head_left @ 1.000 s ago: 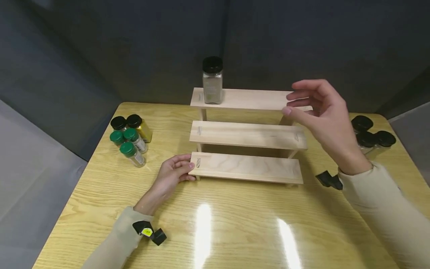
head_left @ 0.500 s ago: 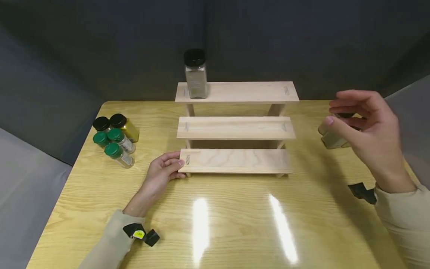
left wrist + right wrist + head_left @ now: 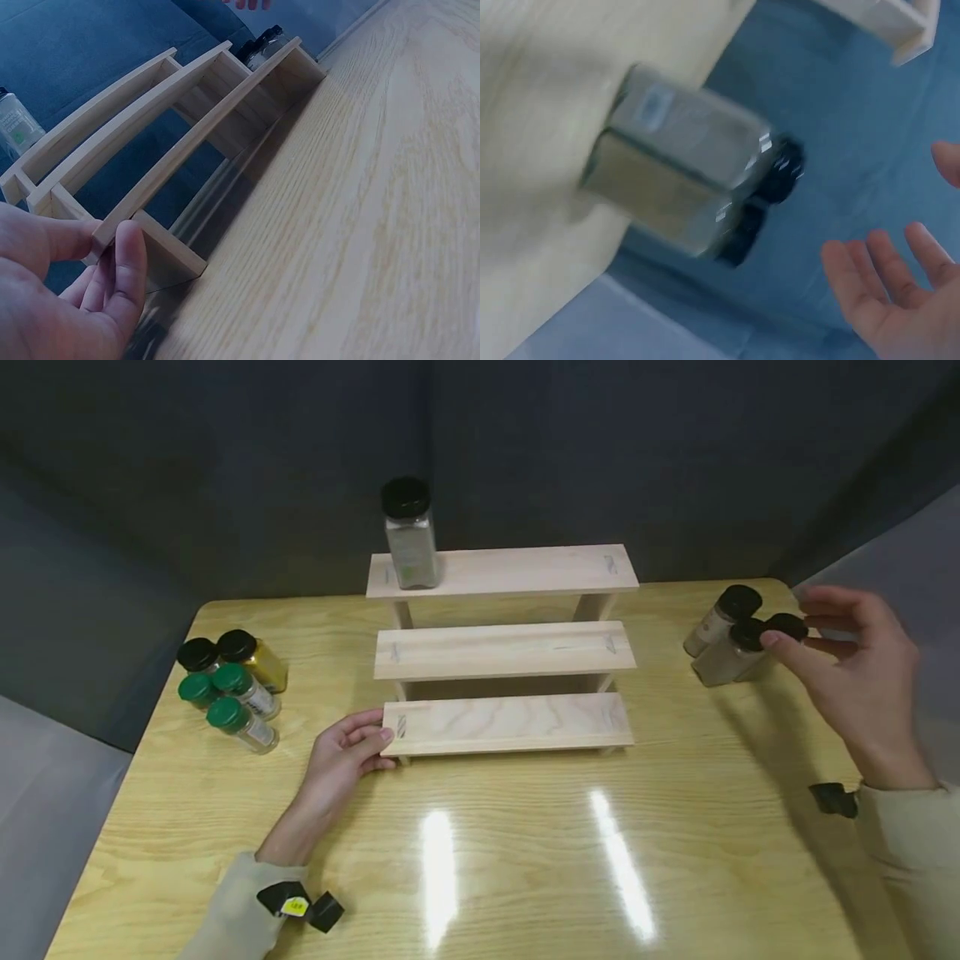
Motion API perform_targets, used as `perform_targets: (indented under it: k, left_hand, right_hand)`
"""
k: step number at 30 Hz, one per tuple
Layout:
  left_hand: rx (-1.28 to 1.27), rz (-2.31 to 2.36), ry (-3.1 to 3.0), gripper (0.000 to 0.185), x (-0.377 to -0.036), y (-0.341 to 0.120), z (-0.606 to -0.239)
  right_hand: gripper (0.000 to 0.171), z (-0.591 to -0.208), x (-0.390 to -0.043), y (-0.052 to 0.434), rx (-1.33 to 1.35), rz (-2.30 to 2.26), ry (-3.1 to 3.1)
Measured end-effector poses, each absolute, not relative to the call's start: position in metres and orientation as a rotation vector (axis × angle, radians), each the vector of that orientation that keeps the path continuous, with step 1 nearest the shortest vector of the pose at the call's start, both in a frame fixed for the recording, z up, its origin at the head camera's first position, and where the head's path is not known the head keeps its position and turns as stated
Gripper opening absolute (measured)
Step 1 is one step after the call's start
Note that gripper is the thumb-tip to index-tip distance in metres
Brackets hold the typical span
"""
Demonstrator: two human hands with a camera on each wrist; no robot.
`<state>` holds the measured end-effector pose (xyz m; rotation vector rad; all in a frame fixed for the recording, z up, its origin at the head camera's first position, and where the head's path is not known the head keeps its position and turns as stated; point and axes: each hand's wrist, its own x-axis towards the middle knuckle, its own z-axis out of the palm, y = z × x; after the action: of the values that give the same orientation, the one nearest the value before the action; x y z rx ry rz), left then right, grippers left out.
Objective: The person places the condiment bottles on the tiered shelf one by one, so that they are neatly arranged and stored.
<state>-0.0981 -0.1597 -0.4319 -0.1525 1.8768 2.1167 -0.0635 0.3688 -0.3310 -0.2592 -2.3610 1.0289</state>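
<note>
A pale, unpainted wooden rack with three stepped shelves [image 3: 506, 650] stands toward the back edge of the wood-grain tabletop [image 3: 525, 860]. The left hand [image 3: 348, 752] pinches the left end of its lowest shelf, thumb on top and fingers beneath. At the left end of the top shelf stands a tall clear jar with a black lid and greyish contents [image 3: 411, 550].

Near the tabletop's back right corner, three clear black-lidded jars stand close together: a rear jar with brownish contents [image 3: 708, 628], a square front jar with greyish-tan contents [image 3: 723, 662] and a partly hidden right-hand jar [image 3: 787, 625]. The right hand [image 3: 866, 685] is beside that last one, spread and loosely curved — gripping nothing. Its thumb overlaps the lid from above, though the blurred wrist view makes contact hard to judge.

Toward the back left corner sit a yellow-filled jar with a black lid [image 3: 264, 662], another black-lidded jar [image 3: 198, 653] and three small green-lidded bottles [image 3: 258, 735] — all bunched together. A dark fabric backdrop [image 3: 510, 460] rises behind.
</note>
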Motion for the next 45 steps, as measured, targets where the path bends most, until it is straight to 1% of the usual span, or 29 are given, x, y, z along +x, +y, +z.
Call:
perform_targets:
  k: [5,8,14,18,23,30,40,45]
  left_hand:
    - [-0.182,2.103,1.903,0.044,-0.096,-0.164,-0.432]
    - [-0.181,2.103,1.918,0.044,-0.095,-0.167,-0.432]
    - [-0.178,2.118,1.913,0.043,-0.094,-0.168,-0.431]
    - [-0.179,2.119,1.896,0.044,-0.093,-0.166,-0.433]
    - [-0.157,2.12,1.872,0.046,-0.094,-0.159,-0.435]
    - [-0.112,2.126,1.871,0.044,-0.099,-0.155,-0.436]
    - [-0.113,2.116,1.897,0.045,-0.1,-0.157,-0.436]
    - [-0.136,2.118,1.903,0.045,-0.101,-0.16,-0.435]
  right_hand:
    - [0.058,-0.344,-0.074,0.388,-0.37,0.96,-2.431]
    - [0.059,-0.352,-0.08,0.4,-0.389,0.973,-2.462]
    - [0.071,-0.373,-0.092,0.422,-0.365,0.984,-2.591]
    - [0.075,-0.386,-0.093,0.434,-0.33,1.009,-2.648]
    - [0.08,-0.396,-0.085,0.45,-0.308,1.105,-2.673]
    - [0.079,-0.406,-0.083,0.46,-0.271,1.062,-2.666]
    - [0.079,-0.412,-0.098,0.466,-0.058,1.226,-2.59]
    - [0.078,-0.413,-0.102,0.464,-0.052,1.287,-2.555]
